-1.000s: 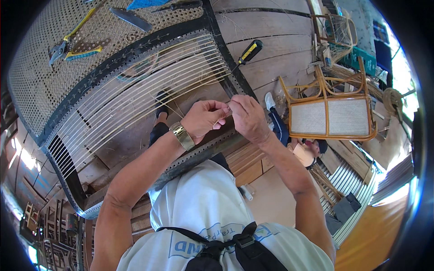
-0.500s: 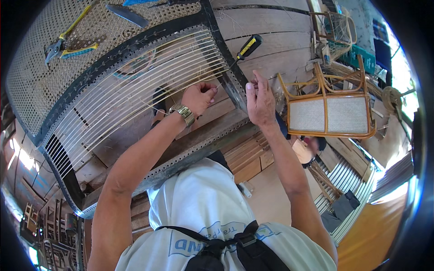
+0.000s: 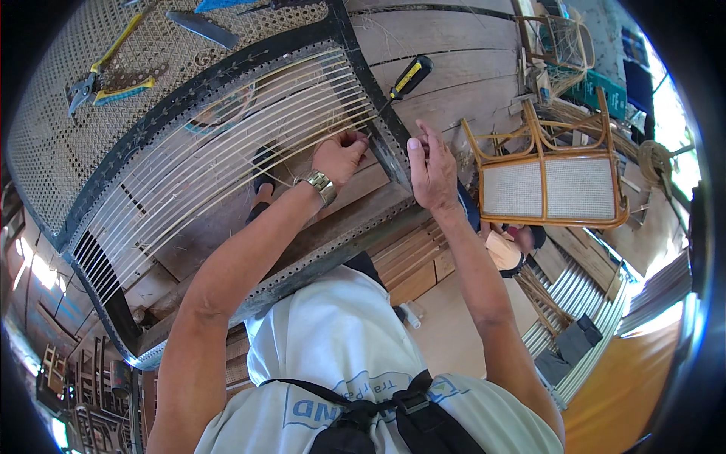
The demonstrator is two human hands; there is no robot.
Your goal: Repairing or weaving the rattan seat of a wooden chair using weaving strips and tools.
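Note:
Thin pale cane strands (image 3: 219, 155) run side by side across the opening of a dark wooden frame (image 3: 318, 231) with a row of small holes along its rails. My left hand (image 3: 338, 160), with a metal watch on the wrist, is closed in a pinch on the end of a cane strand just inside the right rail. Just outside that rail is my right hand (image 3: 432, 170), its fingers stretched out and apart, with nothing seen in it. A screwdriver (image 3: 413, 77) with a black and yellow handle leans at the right rail, its tip at the holes near the strand ends.
On the woven cane panel (image 3: 57, 159) lie yellow-handled pliers (image 3: 125, 94) and a knife blade (image 3: 203, 29). A rattan chair (image 3: 548, 191) stands at the right, with a person (image 3: 505, 246) partly hidden below it. Plank flooring (image 3: 461, 45) lies beyond the frame.
My left hand has shifted slightly right and up toward the right rail, still pinching. My right hand stays nearly where it was.

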